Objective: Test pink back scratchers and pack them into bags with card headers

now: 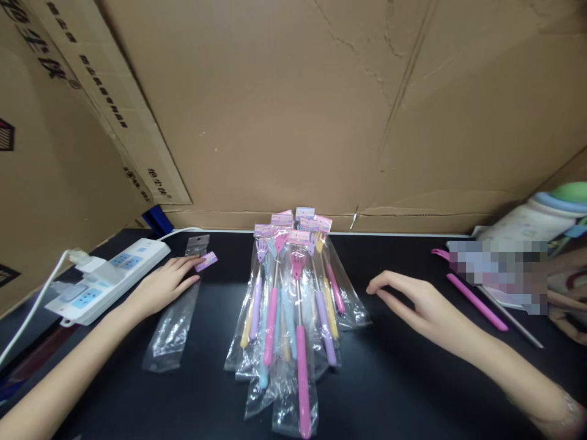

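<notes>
My left hand [167,282] lies over an empty clear plastic bag [172,333], its fingers stretched out and the fingertips at a small purple label card [207,261]. In the middle, several bagged back scratchers [300,342] with pink, purple, blue and yellow handles overlap in a pile, printed cards at their tops. To the right of the pile, my right hand [415,302] hovers or rests with bent fingers, thumb apart from them, holding nothing that I can see. A loose pink handle [477,301] and a metal rod [511,318] are farther right.
A white power strip [114,278] with plugs and a cable stands left of my left hand. Cardboard walls [275,110] enclose the black table. At the right edge are a light-coloured bottle [527,223], a blurred patch and another person's hand [568,305].
</notes>
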Motion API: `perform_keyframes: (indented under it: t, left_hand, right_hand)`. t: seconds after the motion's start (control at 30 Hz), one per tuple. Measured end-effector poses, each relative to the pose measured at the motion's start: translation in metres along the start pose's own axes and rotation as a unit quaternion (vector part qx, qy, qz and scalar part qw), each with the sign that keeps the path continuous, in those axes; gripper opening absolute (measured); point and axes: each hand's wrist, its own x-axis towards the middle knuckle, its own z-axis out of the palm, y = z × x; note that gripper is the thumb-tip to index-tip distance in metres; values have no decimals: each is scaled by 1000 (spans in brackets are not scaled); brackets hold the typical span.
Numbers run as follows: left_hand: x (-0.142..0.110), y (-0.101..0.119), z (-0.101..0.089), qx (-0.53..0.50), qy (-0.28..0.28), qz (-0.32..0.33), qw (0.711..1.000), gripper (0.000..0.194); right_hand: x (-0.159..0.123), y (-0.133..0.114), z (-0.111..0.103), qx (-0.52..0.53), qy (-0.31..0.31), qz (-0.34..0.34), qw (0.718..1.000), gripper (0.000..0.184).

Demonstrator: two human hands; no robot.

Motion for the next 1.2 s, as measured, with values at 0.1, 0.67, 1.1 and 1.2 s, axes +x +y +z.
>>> perform_keyframes:
  t: [0.1, 0.67, 1.1, 1.2]
  left_hand:
    - [7, -14, -9, 46, 16, -8, 999, 46]
    - [23, 168, -37, -204, -83, 2, 975, 40]
    - [36, 229, -47, -676, 116, 0, 728, 27]
    - [40, 232, -41, -677, 103, 41, 728, 26]
  right_hand:
    - [-1, 6, 2, -39, 11, -8, 999, 19]
    - [36, -30, 45, -9, -73, 18, 997, 10]
    - [30, -75, 62, 532, -109, 109, 832, 44]
    - [26, -66, 61, 494, -64, 109, 860, 37]
